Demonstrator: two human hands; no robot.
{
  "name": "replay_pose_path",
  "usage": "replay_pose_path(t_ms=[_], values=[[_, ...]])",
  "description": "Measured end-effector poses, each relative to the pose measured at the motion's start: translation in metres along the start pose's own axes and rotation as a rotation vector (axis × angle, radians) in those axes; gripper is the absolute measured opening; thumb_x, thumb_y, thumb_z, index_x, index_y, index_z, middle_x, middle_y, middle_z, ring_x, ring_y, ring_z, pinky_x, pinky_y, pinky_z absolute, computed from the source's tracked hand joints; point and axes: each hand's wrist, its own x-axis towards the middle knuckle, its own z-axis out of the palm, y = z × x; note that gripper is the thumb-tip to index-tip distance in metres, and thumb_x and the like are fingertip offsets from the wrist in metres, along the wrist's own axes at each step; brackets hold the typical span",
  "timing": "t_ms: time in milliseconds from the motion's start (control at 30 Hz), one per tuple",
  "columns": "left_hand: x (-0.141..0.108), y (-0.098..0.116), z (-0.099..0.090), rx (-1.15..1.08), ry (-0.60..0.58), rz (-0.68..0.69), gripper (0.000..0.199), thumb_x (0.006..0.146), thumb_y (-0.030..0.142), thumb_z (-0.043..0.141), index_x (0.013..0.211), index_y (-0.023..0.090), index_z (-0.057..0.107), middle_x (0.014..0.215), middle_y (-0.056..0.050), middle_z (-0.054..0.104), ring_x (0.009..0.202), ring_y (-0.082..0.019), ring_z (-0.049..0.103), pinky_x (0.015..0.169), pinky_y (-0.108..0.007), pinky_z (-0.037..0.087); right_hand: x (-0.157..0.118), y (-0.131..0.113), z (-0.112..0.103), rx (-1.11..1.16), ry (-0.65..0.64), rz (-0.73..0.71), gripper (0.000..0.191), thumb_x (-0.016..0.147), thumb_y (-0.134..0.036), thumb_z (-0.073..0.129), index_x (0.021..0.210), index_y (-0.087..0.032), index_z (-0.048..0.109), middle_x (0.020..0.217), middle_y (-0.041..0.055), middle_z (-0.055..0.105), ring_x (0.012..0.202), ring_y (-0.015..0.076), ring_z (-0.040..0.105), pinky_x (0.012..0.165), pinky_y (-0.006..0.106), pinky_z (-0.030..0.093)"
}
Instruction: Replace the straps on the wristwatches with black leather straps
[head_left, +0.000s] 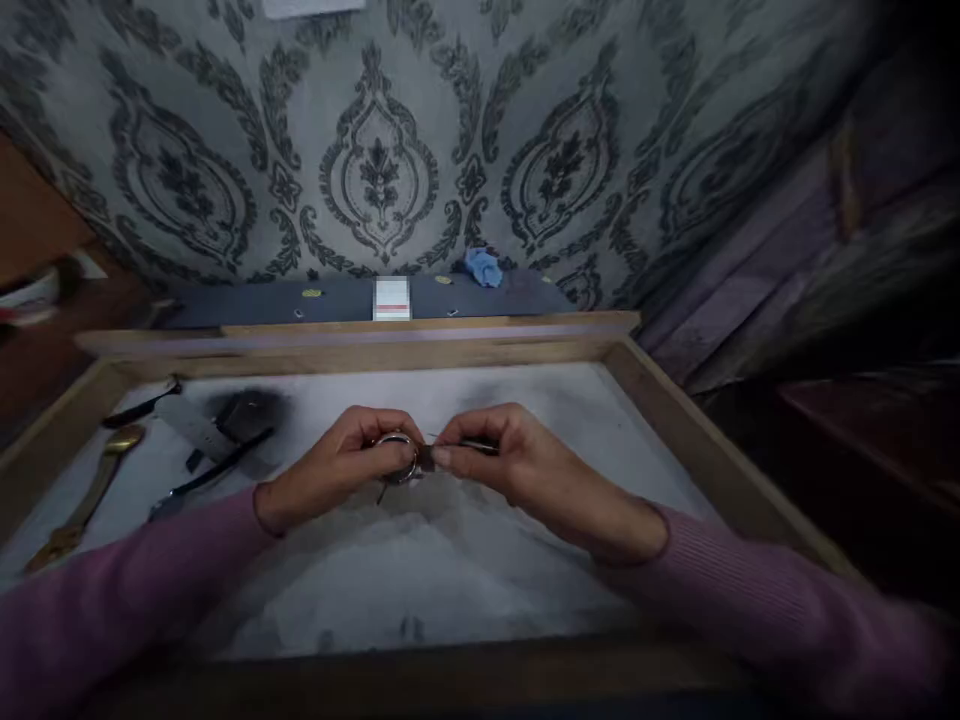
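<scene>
Over the middle of the white tray floor, my left hand [341, 460] is closed on a wristwatch [406, 472] with a round, silvery rim. Its thumb lies across the watch face and hides most of it. My right hand [525, 465] meets it from the other side, thumb and forefinger pinched at a small brown strap piece [427, 458] beside the case. A slim dark tool [480, 446] with a thin pointed tip also sits in the right fingers; its exact kind is unclear.
A wooden-rimmed tray [667, 430] surrounds the work. At its left lie a gold-coloured watch [105, 480], a grey strap [191, 428] and several dark straps [217, 468]. Behind, a dark ledge [262, 303] carries a crumpled blue item [484, 268] and a white box [392, 297] against the patterned wall.
</scene>
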Motion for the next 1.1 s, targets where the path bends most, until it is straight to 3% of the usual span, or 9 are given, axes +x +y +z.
replay_pose_path(t_ms=[433,1100], values=[[-0.002,-0.002,-0.002,0.021,0.040,-0.008,0.014,0.082,0.024,0.056,0.076,0.013,0.063,0.066,0.002,0.055,0.060,-0.009,0.045,0.057,-0.021,0.035,0.003,0.010,0.000,-0.045,-0.016,-0.106,0.022,0.073,-0.034,0.067,0.070,-0.012,0.065,0.056,-0.0038,0.045,0.053,0.0077,0.035,0.049,0.023,0.026],[-0.001,-0.002,-0.001,-0.016,0.043,-0.014,0.015,0.082,0.026,0.058,0.076,0.013,0.063,0.066,0.002,0.057,0.060,-0.009,0.047,0.058,-0.020,0.036,0.003,0.013,0.000,-0.048,-0.001,-0.043,0.017,0.076,-0.029,0.063,0.072,-0.013,0.065,0.059,-0.0020,0.050,0.055,0.0086,0.038,0.051,0.024,0.027]])
